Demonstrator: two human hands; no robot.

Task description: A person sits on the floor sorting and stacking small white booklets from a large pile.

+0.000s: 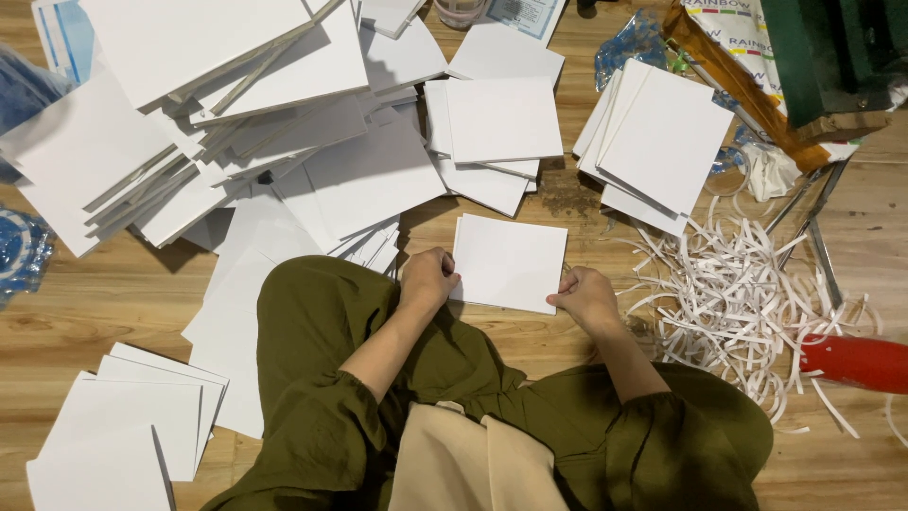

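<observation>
I hold a white square card sheet [509, 262] between both hands, just above the wooden floor [123, 293]. My left hand [427, 278] grips its near left edge. My right hand [584, 296] pinches its near right corner. The sheet lies nearly flat in front of my knees, which are in olive green cloth. Both forearms reach forward from the bottom of the view.
A big loose heap of white boards [236, 104] fills the upper left. Smaller stacks lie at the top middle [501, 123], upper right [662, 142] and lower left [123, 426]. White paper strips [738, 284] pile up at right, beside scissors [813, 218] and a red object [856, 362].
</observation>
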